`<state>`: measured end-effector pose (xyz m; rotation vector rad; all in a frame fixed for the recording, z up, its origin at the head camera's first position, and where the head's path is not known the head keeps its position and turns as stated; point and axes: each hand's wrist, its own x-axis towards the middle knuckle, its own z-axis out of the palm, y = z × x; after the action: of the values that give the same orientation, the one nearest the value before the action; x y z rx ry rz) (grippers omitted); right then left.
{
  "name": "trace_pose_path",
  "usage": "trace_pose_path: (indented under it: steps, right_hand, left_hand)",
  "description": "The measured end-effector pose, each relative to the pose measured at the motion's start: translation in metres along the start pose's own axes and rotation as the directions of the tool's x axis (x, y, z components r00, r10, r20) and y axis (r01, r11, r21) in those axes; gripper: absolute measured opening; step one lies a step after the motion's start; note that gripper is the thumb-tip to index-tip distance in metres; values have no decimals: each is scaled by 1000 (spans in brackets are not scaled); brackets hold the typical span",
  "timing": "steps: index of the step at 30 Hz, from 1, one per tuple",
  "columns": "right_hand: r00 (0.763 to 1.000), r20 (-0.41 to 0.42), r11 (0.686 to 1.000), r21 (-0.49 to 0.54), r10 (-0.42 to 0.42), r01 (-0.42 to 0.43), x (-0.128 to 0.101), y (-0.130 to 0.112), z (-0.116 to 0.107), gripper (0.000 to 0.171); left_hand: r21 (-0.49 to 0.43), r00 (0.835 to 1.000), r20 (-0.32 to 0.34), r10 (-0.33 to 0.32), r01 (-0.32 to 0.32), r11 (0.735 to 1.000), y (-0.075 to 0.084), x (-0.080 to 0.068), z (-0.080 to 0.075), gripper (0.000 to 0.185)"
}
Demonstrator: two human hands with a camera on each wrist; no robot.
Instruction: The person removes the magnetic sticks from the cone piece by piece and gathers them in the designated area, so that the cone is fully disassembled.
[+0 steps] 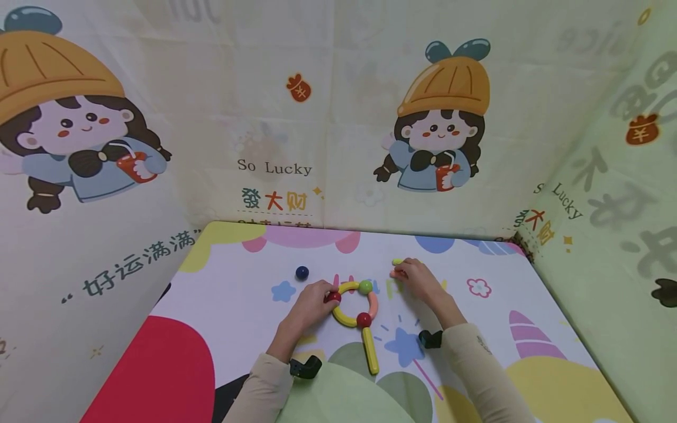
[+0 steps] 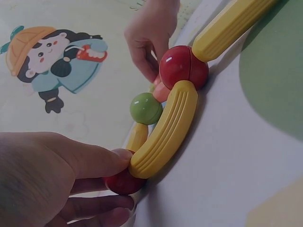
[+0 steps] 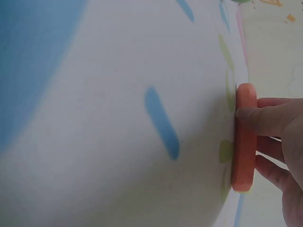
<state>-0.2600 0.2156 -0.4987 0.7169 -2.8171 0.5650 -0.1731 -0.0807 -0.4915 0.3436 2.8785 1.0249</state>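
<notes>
A ring of magnetic toy pieces lies on the table, made of yellow curved rods (image 1: 345, 318), a salmon curved rod (image 1: 373, 305), a green ball (image 1: 365, 287) and two red balls. A straight yellow rod (image 1: 371, 351) points down from the lower red ball (image 1: 364, 319). My left hand (image 1: 311, 302) pinches the ring's left red ball (image 2: 124, 181) between thumb and fingers. Right of the ring, my right hand (image 1: 420, 283) grips a straight orange rod (image 3: 244, 139) close to the tabletop. Just beyond those fingers shows a small yellow-green piece (image 1: 398, 261), partly hidden.
A dark blue ball (image 1: 302, 272) sits on the patterned table (image 1: 476, 311), behind my left hand. Printed cloth walls (image 1: 338, 129) rise at the back and both sides. A black wrist device (image 1: 305, 367) is at my left cuff, another (image 1: 431, 339) at the right.
</notes>
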Motion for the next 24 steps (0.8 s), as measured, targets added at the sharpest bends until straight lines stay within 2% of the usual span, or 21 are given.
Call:
trace_pose_path:
  steps: [9,24]
  right_hand:
    - [1000,-19,999,-40,19,-20,-6,3,-1,18]
    - [995,-48,990,-107,89,-94,3,7,-2,15]
  left_hand:
    - [1,1000,1,3,-3,1000,0,-1,0,37]
    - [-1,1000,5,9,-9,1000,-1,-1,0,38]
